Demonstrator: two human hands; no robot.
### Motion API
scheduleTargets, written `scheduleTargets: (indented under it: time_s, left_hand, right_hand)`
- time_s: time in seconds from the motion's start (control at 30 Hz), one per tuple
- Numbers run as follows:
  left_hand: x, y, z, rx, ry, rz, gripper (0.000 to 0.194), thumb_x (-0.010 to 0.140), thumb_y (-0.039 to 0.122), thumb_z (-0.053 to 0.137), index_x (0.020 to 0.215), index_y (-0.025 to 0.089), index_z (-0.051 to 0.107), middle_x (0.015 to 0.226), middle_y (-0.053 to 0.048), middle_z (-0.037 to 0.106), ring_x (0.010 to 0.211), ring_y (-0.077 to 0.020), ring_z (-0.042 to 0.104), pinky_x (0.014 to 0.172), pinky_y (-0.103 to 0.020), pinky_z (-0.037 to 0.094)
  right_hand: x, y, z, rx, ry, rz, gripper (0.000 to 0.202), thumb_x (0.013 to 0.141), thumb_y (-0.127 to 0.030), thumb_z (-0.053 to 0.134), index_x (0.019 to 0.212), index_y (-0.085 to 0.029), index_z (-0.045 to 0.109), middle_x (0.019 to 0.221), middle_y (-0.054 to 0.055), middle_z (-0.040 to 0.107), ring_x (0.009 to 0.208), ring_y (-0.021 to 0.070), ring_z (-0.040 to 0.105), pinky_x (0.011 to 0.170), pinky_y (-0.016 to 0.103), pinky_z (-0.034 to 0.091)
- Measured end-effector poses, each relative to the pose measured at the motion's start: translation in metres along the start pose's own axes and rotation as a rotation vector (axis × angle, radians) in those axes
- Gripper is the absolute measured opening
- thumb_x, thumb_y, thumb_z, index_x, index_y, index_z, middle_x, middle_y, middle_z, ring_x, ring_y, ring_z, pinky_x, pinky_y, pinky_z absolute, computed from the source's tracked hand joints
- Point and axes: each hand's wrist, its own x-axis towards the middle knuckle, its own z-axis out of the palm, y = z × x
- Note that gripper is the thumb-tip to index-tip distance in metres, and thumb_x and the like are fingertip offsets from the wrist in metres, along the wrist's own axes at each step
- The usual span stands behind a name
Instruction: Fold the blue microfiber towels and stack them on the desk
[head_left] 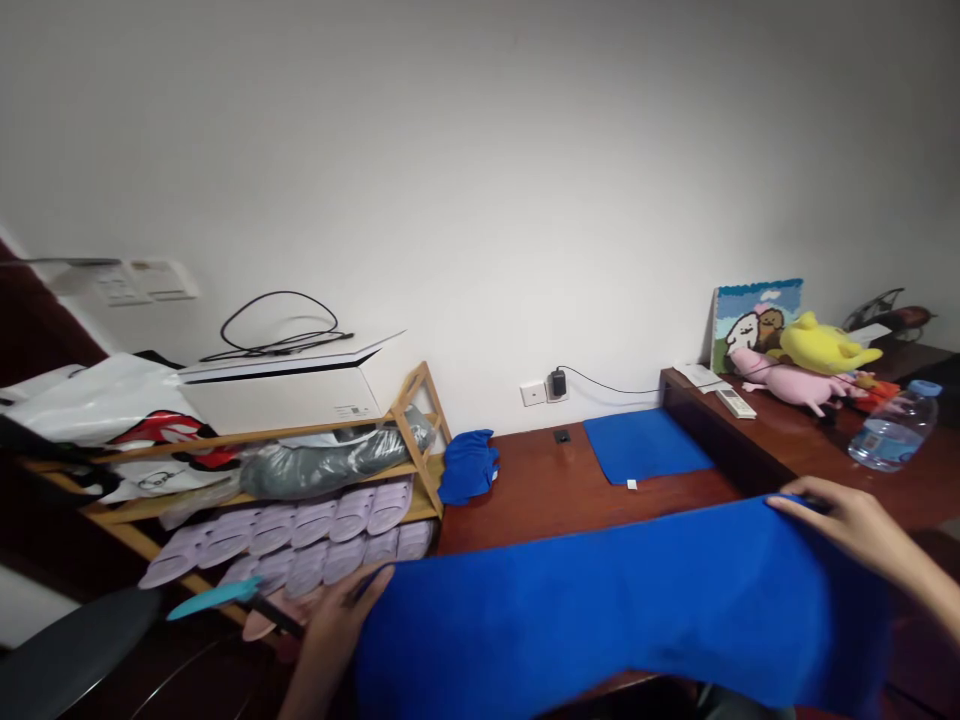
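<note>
A wide blue cloth (585, 600) is stretched between my two hands over the front of the brown desk (525, 500). My left hand (341, 610) pinches its upper left corner. At the upper right corner, my right hand (847, 515) grips the edge between thumb and fingers. The cloth's lower part hangs down, and its right end is blurred. Behind it on the desk lies a flat blue cloth (645, 445) with a small white tag. A crumpled blue cloth (469, 467) sits at the desk's left end.
Left of the desk stands a wooden rack (424, 440) with lilac slippers (352, 515) and a white box (285, 390). On the raised right surface are a water bottle (896, 430), a pink plush toy (791, 380), a yellow plush toy (821, 345) and a remote (736, 403). A charger (558, 381) is plugged into the wall.
</note>
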Motion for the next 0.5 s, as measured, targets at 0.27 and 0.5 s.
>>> scheduleTargets:
  time_s: [0.27, 0.5]
  left_hand:
    - [0.048, -0.044, 0.142, 0.060, -0.153, 0.000, 0.051, 0.087, 0.065, 0.054, 0.091, 0.020, 0.077, 0.095, -0.010, 0.083, 0.095, -0.0289, 0.078, 0.088, -0.040, 0.062]
    - [0.015, -0.062, 0.203, 0.232, -0.032, 0.091, 0.042, 0.098, 0.036, 0.045, 0.123, 0.016, 0.073, 0.140, -0.018, 0.068, 0.134, -0.0338, 0.060, 0.116, -0.053, 0.044]
  right_hand:
    - [0.073, 0.035, 0.170, -0.465, -0.061, -0.060, 0.035, 0.100, -0.049, 0.048, 0.101, -0.026, 0.074, 0.110, 0.014, 0.075, 0.105, 0.0315, 0.068, 0.097, 0.048, 0.049]
    - [0.024, 0.040, 0.296, -0.514, -0.009, 0.016, 0.050, 0.104, -0.033, 0.031, 0.140, -0.022, 0.064, 0.153, 0.014, 0.057, 0.141, 0.0293, 0.051, 0.121, 0.049, 0.032]
